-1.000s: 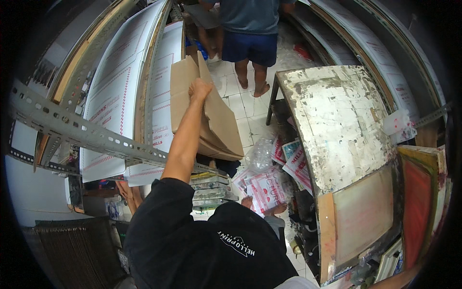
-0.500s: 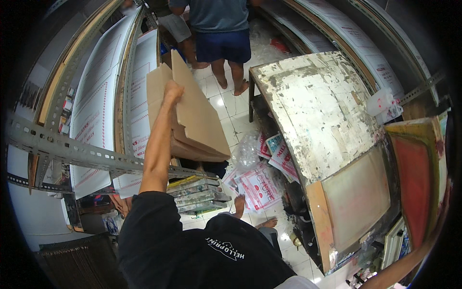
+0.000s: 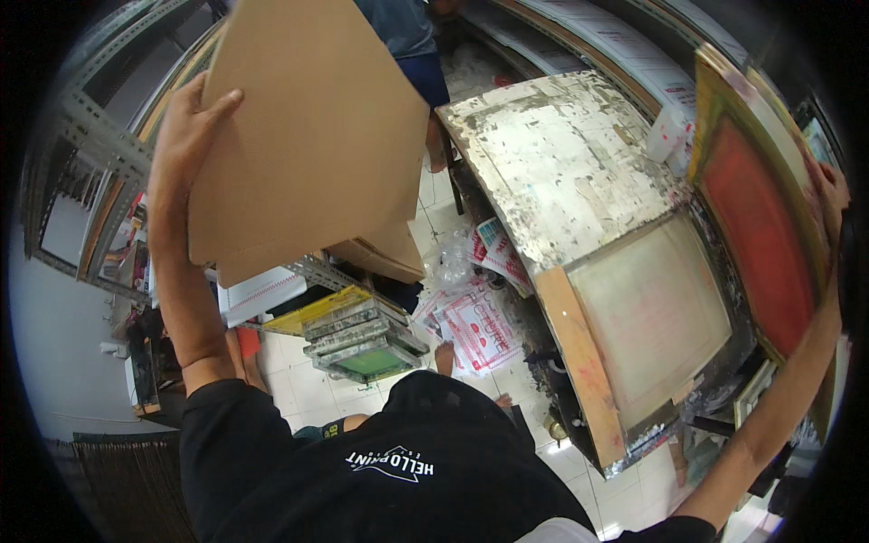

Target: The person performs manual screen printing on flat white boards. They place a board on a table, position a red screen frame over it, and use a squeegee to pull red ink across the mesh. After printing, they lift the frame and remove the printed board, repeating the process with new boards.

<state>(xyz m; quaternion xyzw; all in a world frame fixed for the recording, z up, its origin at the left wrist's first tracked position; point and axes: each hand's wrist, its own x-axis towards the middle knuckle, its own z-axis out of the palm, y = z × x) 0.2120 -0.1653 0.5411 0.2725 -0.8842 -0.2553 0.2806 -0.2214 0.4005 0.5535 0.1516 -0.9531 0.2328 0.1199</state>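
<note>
My left hand (image 3: 195, 116) grips the left edge of a large brown cardboard sheet (image 3: 308, 136), thumb across its face. The sheet is held up and tilted in front of me on the left, hiding much of the shelving behind it. Far to the right, my right hand (image 3: 826, 195) is closed on the outer edge of a screen-printing frame (image 3: 756, 235) with a red mesh. That frame stands steeply beside the worktable, with other frames behind it. More brown cardboard (image 3: 385, 249) lies below the raised sheet.
A worn, paint-flaked table (image 3: 579, 154) carries a pale mesh screen (image 3: 647, 317) at its near end. Stacked frames (image 3: 362, 339) stand left of my feet. Printed sheets (image 3: 475, 335) and clear plastic (image 3: 457, 258) lie on the floor. Another person (image 3: 403, 36) stands beyond the cardboard.
My left hand has raised a cardboard sheet off the pile and brought it nearer and leftward. My right hand has come up to the red frame, which now stands higher.
</note>
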